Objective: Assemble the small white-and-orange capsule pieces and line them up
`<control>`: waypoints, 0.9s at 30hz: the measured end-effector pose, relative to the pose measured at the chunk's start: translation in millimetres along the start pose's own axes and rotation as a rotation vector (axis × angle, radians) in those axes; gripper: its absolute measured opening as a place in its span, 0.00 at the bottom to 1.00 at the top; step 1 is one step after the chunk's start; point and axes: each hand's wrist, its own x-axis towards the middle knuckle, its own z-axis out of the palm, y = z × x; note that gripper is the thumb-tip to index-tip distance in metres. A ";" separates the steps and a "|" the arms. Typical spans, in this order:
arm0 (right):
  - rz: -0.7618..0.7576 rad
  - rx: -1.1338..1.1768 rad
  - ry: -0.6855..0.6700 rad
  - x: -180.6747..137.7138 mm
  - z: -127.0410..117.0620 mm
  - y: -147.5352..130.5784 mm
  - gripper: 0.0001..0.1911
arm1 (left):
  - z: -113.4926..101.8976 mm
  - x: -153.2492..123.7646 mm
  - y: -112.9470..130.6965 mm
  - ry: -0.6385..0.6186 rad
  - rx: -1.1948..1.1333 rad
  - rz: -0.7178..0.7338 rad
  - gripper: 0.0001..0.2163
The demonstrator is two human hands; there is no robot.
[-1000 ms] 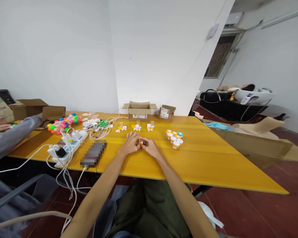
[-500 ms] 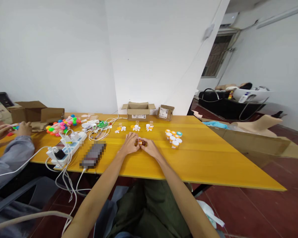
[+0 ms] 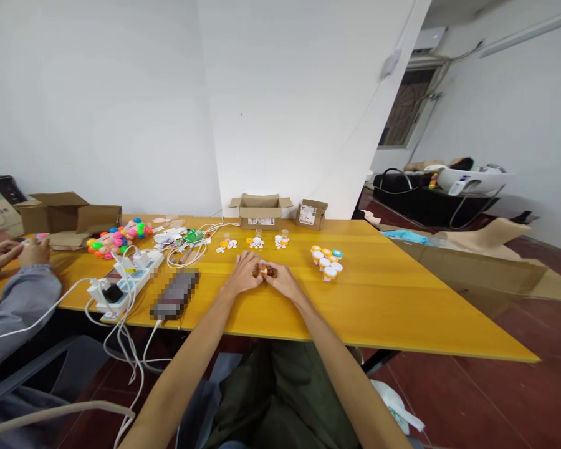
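Note:
My left hand and my right hand meet over the table's middle, fingers closed around a small orange-and-white piece. Fingers cover most of it, so its exact kind is unclear. To the right of my right hand stands a cluster of small clear jars with white, orange and teal lids. Beyond my hands lie small piles of white and orange round pieces, one on the left, one in the middle and one on the right. Small clear cups stand behind these piles.
Two cardboard boxes, one open and one smaller, stand against the wall. On the left are a power strip with tangled cables, a blurred-out phone and colourful balls. A co-worker's hands work at the far left.
My hands stay in nearly the same place, still on the small piece. At the far left the co-worker's hands have shifted slightly left and lower.

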 end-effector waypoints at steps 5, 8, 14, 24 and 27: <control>0.017 -0.009 -0.005 0.3 -0.9 -3.0 0.15 | 0.2 -0.7 -0.8 -0.005 0.000 -0.008 0.06; 0.012 -0.008 -0.006 0.7 -0.2 -0.7 0.16 | 0.7 -0.8 -1.7 -0.006 -0.001 -0.010 0.07; -0.005 0.006 -0.003 0.5 0.2 2.1 0.16 | 1.3 -0.9 -2.8 0.014 -0.005 -0.004 0.06; -0.002 -0.006 0.005 0.5 1.3 2.5 0.15 | -2.4 -1.5 0.4 -0.004 -0.001 0.002 0.05; 0.004 -0.011 0.005 0.9 1.1 3.3 0.14 | -2.2 -0.7 0.5 0.000 0.002 0.002 0.04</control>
